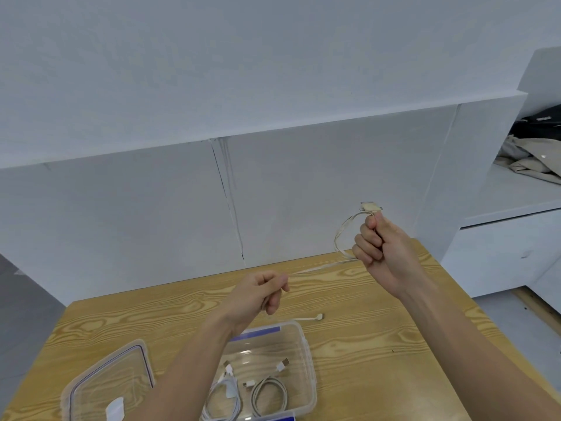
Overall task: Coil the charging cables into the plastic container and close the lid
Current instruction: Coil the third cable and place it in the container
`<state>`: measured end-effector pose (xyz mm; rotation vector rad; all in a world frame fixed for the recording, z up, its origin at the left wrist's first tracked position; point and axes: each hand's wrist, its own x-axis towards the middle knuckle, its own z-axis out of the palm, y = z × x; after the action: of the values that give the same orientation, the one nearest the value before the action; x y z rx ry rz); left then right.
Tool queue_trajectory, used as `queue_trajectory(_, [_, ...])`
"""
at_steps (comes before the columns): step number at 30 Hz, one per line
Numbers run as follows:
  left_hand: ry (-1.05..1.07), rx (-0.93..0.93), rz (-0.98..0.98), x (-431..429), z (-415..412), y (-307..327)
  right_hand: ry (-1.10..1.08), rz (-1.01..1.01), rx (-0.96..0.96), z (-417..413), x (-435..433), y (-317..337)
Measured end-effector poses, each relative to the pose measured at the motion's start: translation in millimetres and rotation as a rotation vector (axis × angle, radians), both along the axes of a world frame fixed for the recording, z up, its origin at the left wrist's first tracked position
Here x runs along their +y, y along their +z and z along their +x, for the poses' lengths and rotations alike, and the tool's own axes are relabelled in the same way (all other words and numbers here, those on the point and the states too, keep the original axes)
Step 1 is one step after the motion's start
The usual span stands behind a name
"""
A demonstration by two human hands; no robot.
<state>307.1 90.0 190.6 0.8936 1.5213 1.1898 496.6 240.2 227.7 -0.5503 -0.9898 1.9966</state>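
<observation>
My right hand [383, 247] is raised above the table, closed on a beige charging cable [340, 235] with one loop hanging from the fist and the wide plug sticking out on top. The cable runs left to my left hand [261, 294], which pinches it. Its free end with a small plug [318, 316] dangles below, over the table. The clear plastic container [306, 354] stands open near the front, holding two coiled white cables [270, 396]. The clear lid [112, 381] lies flat to its left.
The wooden table [379, 329] stands against a white wall. A white shelf unit [513, 226] at the right holds a pile of beige and dark clothes [531, 147].
</observation>
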Motion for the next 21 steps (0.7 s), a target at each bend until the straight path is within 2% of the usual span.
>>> queue_trajectory(2, [0.059,-0.160,-0.007,3,-2,0,-0.004,0.048,-0.043,1,0,-2])
queue_trajectory(6, [0.284,-0.659,-0.045,17,7,13,0.010,0.143,-0.127,-3,-6,-9])
queue_trajectory(9, [0.450,-0.805,-0.012,29,22,27,0.010,0.210,-0.183,-9,-13,-15])
queue_trajectory(11, [0.484,-0.760,0.037,35,38,37,-0.004,0.261,-0.221,-14,-19,-17])
queue_trajectory(13, [0.481,-0.633,0.089,40,53,41,-0.009,0.283,-0.223,-19,-23,-19])
queue_trajectory(21, [0.450,0.029,0.270,50,94,37,-0.019,0.274,-0.203,-27,-34,-22])
